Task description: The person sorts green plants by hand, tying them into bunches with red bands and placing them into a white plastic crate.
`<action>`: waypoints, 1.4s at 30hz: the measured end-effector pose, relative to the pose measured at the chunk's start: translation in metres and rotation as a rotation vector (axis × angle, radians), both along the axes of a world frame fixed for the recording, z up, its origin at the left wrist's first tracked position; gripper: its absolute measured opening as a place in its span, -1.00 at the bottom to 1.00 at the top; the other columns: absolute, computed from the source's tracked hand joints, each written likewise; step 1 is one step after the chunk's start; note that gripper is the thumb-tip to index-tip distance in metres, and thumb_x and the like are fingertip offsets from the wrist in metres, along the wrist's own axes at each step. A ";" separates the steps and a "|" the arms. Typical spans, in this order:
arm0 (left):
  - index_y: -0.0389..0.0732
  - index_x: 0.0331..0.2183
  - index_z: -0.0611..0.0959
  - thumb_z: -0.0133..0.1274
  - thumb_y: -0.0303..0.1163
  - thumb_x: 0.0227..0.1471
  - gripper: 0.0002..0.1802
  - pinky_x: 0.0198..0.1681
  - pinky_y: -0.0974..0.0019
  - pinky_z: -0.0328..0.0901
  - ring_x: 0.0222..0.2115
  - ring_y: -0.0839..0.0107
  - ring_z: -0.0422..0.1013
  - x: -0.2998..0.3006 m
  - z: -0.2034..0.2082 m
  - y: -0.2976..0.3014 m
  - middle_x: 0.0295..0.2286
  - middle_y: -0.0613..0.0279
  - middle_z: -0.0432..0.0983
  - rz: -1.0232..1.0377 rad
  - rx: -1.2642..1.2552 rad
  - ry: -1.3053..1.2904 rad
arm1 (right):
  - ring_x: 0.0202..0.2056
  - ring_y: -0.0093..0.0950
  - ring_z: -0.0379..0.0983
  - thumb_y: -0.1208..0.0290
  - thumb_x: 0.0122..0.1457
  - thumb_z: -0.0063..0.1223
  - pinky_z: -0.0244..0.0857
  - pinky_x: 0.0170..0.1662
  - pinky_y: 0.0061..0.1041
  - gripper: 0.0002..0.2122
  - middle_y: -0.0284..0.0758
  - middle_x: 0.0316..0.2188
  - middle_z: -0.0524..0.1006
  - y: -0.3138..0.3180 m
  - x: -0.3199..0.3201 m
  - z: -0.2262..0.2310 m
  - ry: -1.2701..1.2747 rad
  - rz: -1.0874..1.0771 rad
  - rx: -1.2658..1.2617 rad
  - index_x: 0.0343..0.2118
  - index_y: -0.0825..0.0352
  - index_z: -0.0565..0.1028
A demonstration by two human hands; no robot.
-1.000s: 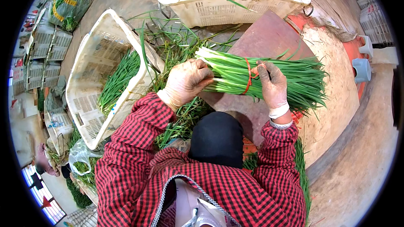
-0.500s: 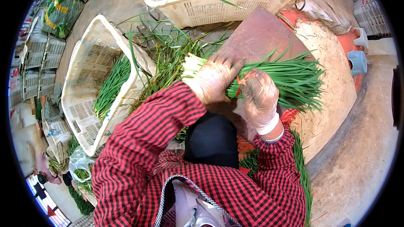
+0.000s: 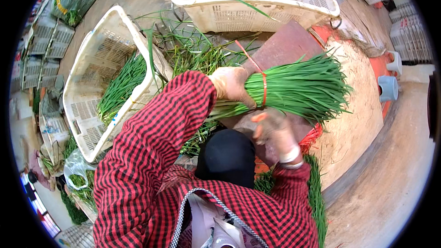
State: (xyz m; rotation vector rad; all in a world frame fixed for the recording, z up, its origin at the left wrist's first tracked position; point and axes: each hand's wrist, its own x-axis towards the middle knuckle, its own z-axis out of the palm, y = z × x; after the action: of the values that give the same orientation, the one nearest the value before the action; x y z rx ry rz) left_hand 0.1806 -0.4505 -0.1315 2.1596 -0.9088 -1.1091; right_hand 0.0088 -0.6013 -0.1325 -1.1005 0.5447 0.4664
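A thick bunch of green chives (image 3: 303,87) lies across a brown board (image 3: 294,41), its leaf tips pointing right. A red tie (image 3: 264,88) circles the bunch, with one loose end sticking up to the left. My left hand (image 3: 232,85), in a thin clear glove, is closed around the pale stem end, left of the tie. Just below the bunch is my right hand (image 3: 275,131), also gloved, apart from the tie. Motion smears its fingers, and whether they hold anything does not show.
A white plastic crate (image 3: 257,14) stands beyond the board; another crate (image 3: 92,105) at left contains chives. Loose trimmings (image 3: 193,55) litter the ground between them. Red ties (image 3: 312,138) hang by the board's near right edge. Blue and white stools (image 3: 388,88) stand far right.
My right hand has come off the tie and moved down toward me. The tie's loose end now stands up over the bunch. My left hand has turned, still gripping the stems.
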 end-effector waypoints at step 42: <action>-0.40 0.06 0.27 0.23 0.15 -0.41 0.10 0.14 0.03 0.02 0.08 0.09 0.15 -0.058 0.003 0.037 0.10 -0.16 0.12 -0.075 0.220 -0.579 | -0.64 -0.39 0.44 0.42 0.10 0.05 0.28 -0.54 -0.48 -0.86 -0.20 -0.66 0.45 0.034 0.056 -0.035 -0.728 0.206 -1.185 -0.27 0.25 0.49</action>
State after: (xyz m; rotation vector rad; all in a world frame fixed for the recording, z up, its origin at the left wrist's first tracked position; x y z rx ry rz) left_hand 0.1231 -0.4131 -0.1285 2.7166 -1.1603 -0.6356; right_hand 0.0649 -0.5669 -0.1679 -2.3348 -0.0057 -0.1748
